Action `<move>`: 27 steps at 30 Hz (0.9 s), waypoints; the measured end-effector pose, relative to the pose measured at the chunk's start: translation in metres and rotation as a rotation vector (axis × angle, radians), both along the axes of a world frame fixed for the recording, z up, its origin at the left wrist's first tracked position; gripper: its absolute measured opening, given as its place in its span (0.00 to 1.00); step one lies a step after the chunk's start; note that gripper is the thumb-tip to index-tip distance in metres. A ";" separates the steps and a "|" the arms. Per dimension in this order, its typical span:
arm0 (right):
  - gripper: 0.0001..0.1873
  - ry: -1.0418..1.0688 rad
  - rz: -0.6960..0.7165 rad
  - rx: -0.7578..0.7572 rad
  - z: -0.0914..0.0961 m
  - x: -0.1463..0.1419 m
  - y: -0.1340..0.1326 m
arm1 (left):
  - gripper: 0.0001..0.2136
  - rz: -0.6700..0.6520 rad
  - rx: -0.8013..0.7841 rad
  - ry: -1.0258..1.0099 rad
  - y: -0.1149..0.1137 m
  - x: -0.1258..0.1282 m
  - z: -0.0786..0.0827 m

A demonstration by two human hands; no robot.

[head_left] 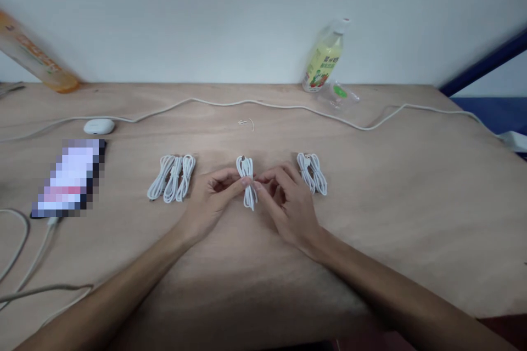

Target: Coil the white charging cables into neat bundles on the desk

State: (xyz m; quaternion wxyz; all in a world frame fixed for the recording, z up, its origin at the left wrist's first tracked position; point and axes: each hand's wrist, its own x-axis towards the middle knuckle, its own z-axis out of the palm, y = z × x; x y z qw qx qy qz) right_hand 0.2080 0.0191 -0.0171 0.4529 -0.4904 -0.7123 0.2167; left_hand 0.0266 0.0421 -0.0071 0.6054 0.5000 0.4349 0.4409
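left hand (208, 197) pinching middle of folded white cable bundle (248, 197), thumb and fingertips closed on it; right hand (294, 205) half curled, thumb and forefinger tips near together at bundle's right edge, cannot tell whether gripping; bundle above wooden table (391, 219), between three cable bundles (172, 186) on left and two bundles (305, 167) on right; small white pieces (252, 124) beyond

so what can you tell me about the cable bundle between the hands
The white cable bundle is slim, smooth and plastic-looking, folded into long loops, with a plug at its far end. It lies lengthwise away from the person, gathered at the middle. The left hand pinches it there; the right hand's thumb is at its right edge. Whether it touches the table is unclear.
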 end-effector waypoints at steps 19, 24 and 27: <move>0.12 0.340 0.157 -0.364 -0.002 0.001 0.011 | 0.10 -0.025 0.023 0.043 0.000 0.000 0.002; 0.13 0.373 0.173 -0.368 -0.003 0.001 0.011 | 0.08 -0.030 0.042 0.057 -0.001 0.001 0.003; 0.14 0.405 0.204 -0.415 -0.004 0.001 0.011 | 0.08 -0.021 0.064 0.082 -0.002 0.001 0.005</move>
